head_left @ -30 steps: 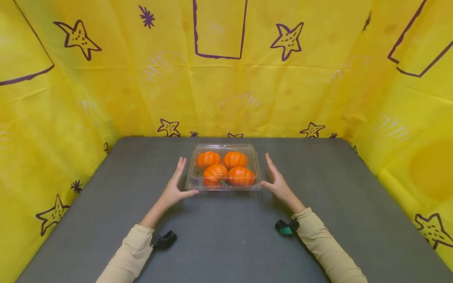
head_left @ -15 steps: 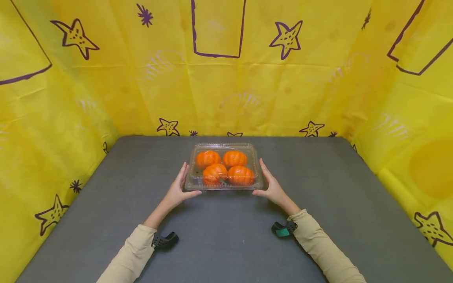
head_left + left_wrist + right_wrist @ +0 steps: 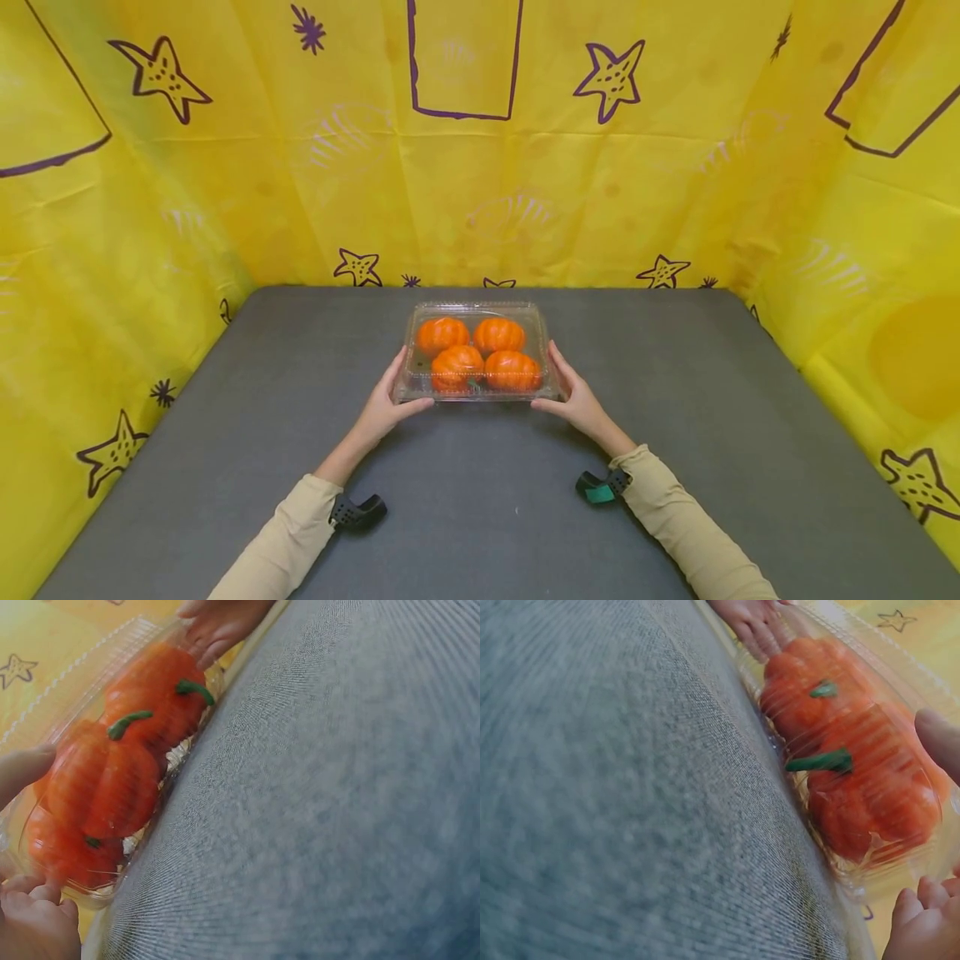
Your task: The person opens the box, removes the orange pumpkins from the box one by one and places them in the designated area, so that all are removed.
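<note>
Near edge: I am reading the feeds from a distance and seeing a left tan sleeve [image 3: 281, 537] and a right tan sleeve [image 3: 697, 529] entering at the bottom, each bearing a black wrist mount [image 3: 360, 511].

Hands: the left hand [image 3: 382, 408] is gripping the left end of a clear plastic container [image 3: 417, 385], its thumb lying by the near edge, its fingers along the side. The right hand [image 3: 579, 406] is mirroring that at the right end. Both are clamped on the container.

Contents: four orange pumpkins [image 3: 457, 369] are sitting inside, two nearer and two farther. The wrist views are showing green stems [image 3: 821, 760] through the plastic.

Position: the container is lying level toward the far side of the grey counter [image 3: 480, 508], roughly central. I am not managing to tell whether its base is touching.

Risks, my judgement: the walls are looking thin, so too hard a squeeze could be buckling them or springing the lid, whose catch I am not making out. Unequal lift could be tilting the load and rolling the pumpkins to one end. Smooth plastic could be slipping from a light grip.

Far: yellow patterned cloth [image 3: 570, 192] is hanging behind.
</note>
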The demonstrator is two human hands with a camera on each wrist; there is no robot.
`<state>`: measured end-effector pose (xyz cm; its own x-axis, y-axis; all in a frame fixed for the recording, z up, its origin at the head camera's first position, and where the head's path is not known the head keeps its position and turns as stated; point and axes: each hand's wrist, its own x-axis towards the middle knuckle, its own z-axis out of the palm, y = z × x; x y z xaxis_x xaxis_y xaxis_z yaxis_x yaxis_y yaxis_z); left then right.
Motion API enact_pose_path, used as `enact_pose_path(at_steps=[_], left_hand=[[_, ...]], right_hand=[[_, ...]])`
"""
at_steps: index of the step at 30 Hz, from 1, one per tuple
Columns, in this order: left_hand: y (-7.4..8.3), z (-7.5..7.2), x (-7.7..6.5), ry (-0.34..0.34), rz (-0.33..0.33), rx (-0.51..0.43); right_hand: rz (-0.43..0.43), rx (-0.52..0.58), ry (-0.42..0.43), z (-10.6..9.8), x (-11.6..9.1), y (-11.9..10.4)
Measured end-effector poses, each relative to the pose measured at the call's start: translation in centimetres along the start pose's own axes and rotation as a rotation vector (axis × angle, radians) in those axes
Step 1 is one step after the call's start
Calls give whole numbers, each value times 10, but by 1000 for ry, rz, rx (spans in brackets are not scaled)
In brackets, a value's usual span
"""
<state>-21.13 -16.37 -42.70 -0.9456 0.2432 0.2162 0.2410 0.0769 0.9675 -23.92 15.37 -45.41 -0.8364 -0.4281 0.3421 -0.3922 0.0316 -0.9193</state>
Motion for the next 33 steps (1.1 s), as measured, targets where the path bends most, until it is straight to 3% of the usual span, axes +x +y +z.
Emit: enact_pose_path(at_steps=[8,16,20,24,33], left_hand=[[0,0,-3,-22,34,14],[-11,-2,-3,-60,194,106],[-23,-7,-1,-34,180,130],[-24,-8,-1,-19,159,138],[1,-2,-8,-24,179,96]], right_hand=[[35,103,1,0,-2,0],[42,164,12,-1,-3,0],[48,186,8,-1,-2,-1],[62,225,15,-1,-1,-3],[77,266,22,-2,-1,-5]])
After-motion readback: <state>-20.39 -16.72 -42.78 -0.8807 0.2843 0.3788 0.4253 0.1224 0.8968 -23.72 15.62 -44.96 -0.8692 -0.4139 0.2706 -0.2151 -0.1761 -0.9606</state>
